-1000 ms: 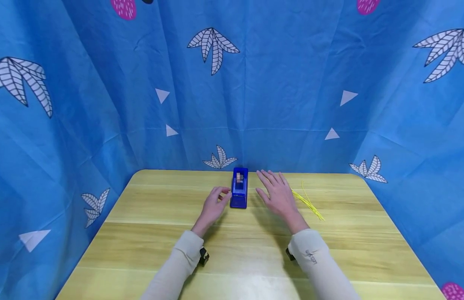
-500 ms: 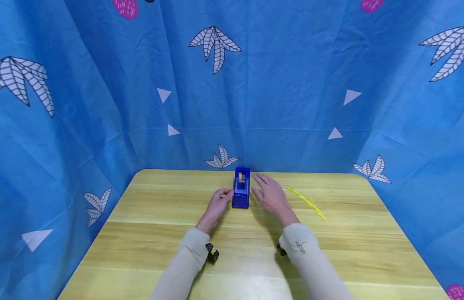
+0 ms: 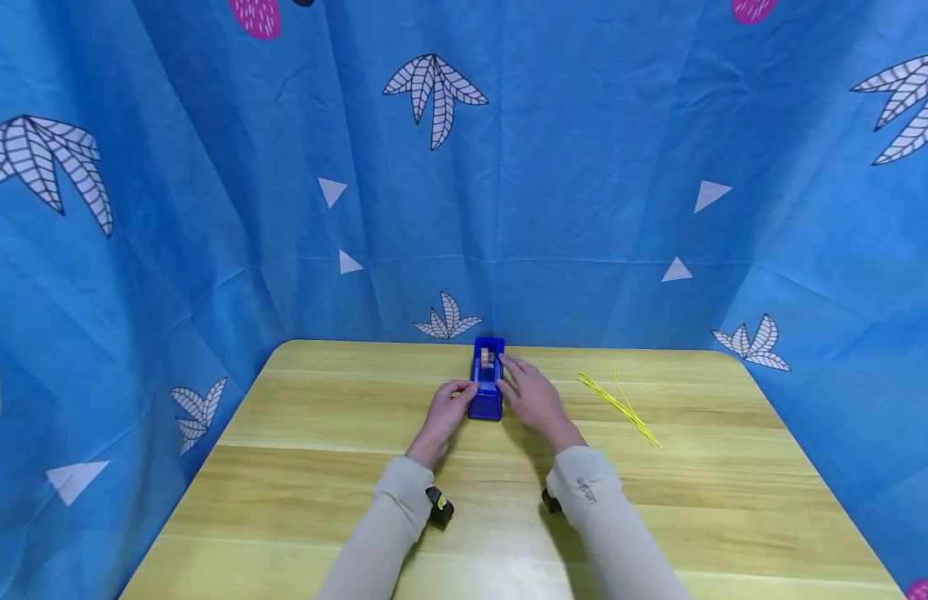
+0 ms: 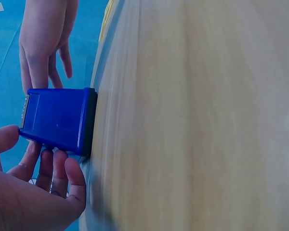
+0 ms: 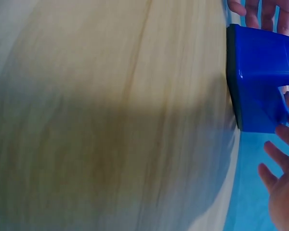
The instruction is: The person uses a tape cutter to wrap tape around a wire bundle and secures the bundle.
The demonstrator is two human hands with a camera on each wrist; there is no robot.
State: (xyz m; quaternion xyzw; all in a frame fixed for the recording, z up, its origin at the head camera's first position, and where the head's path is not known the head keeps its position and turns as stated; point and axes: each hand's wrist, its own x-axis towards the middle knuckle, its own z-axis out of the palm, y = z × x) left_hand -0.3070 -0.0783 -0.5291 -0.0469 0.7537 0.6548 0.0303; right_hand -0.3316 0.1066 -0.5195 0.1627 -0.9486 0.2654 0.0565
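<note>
A blue tape dispenser [image 3: 484,407] stands on the wooden table near its far edge, with a small roll [image 3: 485,357] inside its top. In the left wrist view its serrated cutter [image 4: 25,111] faces the near side. My left hand [image 3: 445,414] is at its left side, relaxed fingers against the wall and thumb right at the cutter's corner. On the other side, my right hand [image 3: 537,402] has its fingers extended along the dispenser's right wall, fingertips at the upper rim. Neither hand is curled round it.
Several thin yellow strands [image 3: 621,406] lie in a loose bundle to the right of my right hand. Behind the wooden table [image 3: 321,467] hangs a blue patterned curtain [image 3: 569,183], which also closes in the left and right sides.
My right hand has moved left, from apart to the dispenser's right side. My left hand has shifted slightly right and come up against its left side. The dispenser stands in place.
</note>
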